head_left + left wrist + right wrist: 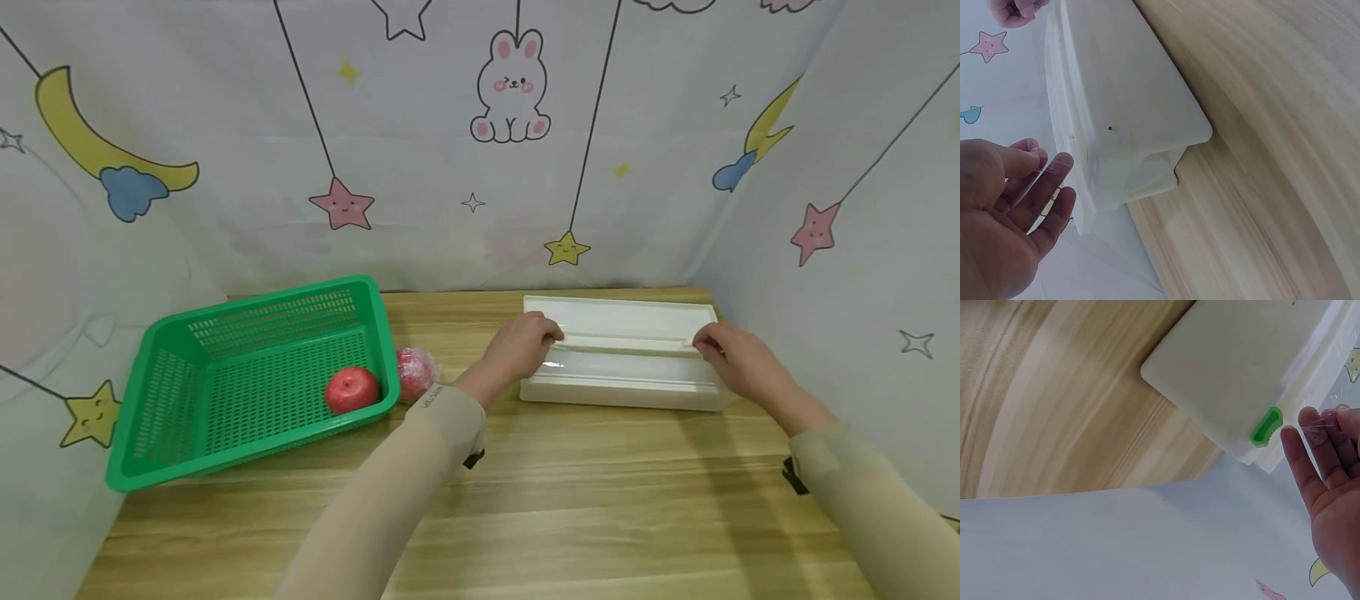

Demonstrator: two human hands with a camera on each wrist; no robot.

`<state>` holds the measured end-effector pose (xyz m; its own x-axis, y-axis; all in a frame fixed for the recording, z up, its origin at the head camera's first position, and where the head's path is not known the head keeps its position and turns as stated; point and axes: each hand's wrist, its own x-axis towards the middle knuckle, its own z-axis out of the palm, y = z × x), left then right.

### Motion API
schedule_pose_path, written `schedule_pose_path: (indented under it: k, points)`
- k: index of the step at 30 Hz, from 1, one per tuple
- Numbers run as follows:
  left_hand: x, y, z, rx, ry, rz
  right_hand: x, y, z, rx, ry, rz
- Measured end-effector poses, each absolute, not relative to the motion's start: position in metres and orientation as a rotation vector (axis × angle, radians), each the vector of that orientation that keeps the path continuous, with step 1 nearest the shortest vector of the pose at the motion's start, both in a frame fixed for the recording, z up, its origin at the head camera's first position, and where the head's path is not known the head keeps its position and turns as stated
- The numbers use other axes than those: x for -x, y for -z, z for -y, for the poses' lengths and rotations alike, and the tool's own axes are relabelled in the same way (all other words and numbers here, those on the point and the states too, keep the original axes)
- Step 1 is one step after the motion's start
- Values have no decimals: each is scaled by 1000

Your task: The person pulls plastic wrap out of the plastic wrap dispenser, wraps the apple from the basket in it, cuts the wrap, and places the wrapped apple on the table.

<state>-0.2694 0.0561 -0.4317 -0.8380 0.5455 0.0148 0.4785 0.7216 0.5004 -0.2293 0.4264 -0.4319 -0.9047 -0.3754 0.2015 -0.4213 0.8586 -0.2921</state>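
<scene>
A long white cling film dispenser (622, 396) lies at the back right of the table, its lid (637, 315) raised behind. Clear cling film (626, 354) stretches across its top between the two hands. The left hand (522, 343) pinches the film's left side between thumb and fingertips, above the box's left end. At the right end, the right hand (738, 358) pinches the film's other side; in the right wrist view the film (1321, 425) gathers at its fingertips. A green slider (1267, 427) sits on the box near the right fingers.
Left on the wooden table (600, 517) stands a green plastic basket (247, 462) with a red apple (352, 390) inside. A red fruit wrapped in film (417, 373) lies between the basket and the left forearm. Patterned cloth walls (450, 167) enclose the back and sides.
</scene>
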Motion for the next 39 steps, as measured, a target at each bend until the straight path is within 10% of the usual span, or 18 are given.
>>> schedule_pose_path:
  k: [39]
  points:
    - [286,369,-49,-697,-1297,-2462,239,356,-438,-656,-511,2948]
